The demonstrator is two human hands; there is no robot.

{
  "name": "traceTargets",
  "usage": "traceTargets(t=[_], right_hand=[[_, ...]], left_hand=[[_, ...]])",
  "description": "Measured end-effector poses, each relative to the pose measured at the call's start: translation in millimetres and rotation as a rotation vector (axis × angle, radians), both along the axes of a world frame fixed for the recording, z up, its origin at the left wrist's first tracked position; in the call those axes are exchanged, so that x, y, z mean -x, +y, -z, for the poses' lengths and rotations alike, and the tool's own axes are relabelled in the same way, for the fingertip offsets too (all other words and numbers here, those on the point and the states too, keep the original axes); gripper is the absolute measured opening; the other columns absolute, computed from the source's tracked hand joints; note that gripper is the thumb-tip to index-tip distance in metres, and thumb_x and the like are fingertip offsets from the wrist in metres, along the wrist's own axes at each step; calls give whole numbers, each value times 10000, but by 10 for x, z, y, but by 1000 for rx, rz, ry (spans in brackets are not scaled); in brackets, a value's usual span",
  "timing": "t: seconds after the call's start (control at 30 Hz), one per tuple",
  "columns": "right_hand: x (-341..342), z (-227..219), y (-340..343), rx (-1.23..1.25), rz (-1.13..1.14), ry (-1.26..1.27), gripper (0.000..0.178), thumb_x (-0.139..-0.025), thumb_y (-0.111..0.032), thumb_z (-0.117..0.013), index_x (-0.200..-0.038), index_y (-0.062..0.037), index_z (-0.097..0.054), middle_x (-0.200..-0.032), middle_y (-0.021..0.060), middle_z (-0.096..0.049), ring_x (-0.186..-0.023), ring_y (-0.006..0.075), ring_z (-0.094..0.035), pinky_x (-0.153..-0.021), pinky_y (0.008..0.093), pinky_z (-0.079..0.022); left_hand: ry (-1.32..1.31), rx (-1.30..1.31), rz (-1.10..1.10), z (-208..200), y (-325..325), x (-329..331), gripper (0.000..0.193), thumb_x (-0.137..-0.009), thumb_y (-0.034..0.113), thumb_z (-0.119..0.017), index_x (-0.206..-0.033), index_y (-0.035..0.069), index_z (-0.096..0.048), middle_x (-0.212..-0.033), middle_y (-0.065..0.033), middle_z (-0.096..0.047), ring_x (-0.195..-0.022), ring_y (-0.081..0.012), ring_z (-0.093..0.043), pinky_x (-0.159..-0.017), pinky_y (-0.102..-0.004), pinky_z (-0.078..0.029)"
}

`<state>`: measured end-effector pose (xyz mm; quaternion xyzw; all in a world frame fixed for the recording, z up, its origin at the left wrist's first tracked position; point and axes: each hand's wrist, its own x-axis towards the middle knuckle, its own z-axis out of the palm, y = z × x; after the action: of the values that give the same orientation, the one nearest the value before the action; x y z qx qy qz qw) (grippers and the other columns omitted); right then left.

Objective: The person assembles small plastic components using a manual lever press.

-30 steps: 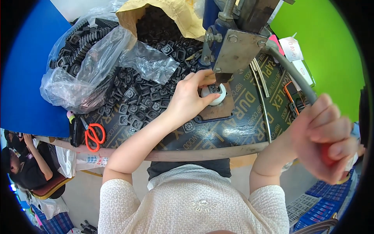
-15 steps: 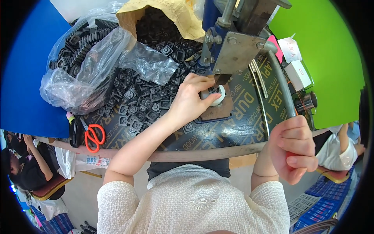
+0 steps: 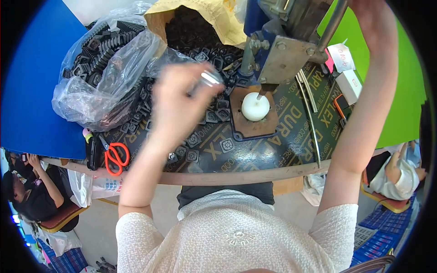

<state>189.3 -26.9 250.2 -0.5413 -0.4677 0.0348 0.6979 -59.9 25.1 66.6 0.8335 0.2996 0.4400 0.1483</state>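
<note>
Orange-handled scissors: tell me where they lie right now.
In the head view, the orange-handled scissors lie at the table's near left edge, below the clear plastic bag of black parts, left of the blurred left hand.

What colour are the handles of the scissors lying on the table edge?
Orange-red, on the scissors at the table's near left edge, seen in the head view.
</note>
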Motion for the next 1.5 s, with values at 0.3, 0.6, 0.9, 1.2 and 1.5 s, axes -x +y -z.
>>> traceTargets(t=[0.3,0.6,0.9,1.2,1.5], right_hand=[[-660,1821,-1950,920,-20,-159,312,-755,-131,-827,-1007,-71,-653,-756,-42,-539,-715,57,-525,-641,227,-440],[-123,2572,-2552,879,353,-354,372,-696,-229,-873,-938,-36,-667,-826,25,-538,-730,151,-526,-602,286,-428],[-19,2643,-2523,864,471,-131,160,-788,-125,-799,-885,-23,-725,-816,52,-577,-747,187,-572,-631,312,-460],[119,2679,-2495,747,597,-644,106,-814,-123,-750,-853,-55,-679,-822,66,-580,-760,253,-588,-620,357,-475],[-10,2644,-2468,740,540,-773,94,-790,-32,-692,-859,-42,-627,-858,65,-561,-767,256,-601,-630,367,-485]], left_hand=[[897,-355,-1124,-451,1694,2104,428,-975,492,-514,-1391,391,-535,-1391,23,-582,-1309,-223,-513,-1073,-494,-350],[415,-685,-690,-388,958,1305,258,-953,239,-639,-1190,178,-719,-1185,-20,-704,-1131,-193,-630,-947,-308,-456],[178,-190,530,305,-895,-479,435,-704,110,-807,-1125,100,-700,-1122,-42,-652,-1059,-239,-598,-906,-399,-413],[277,-392,943,915,-1202,-1979,148,-755,179,-620,-807,89,-726,-932,-11,-647,-1066,-187,-555,-991,-389,-385],[188,-499,906,1035,-1228,-2019,119,-735,183,-627,-721,108,-718,-763,38,-616,-952,-147,-569,-989,-435,-386]])
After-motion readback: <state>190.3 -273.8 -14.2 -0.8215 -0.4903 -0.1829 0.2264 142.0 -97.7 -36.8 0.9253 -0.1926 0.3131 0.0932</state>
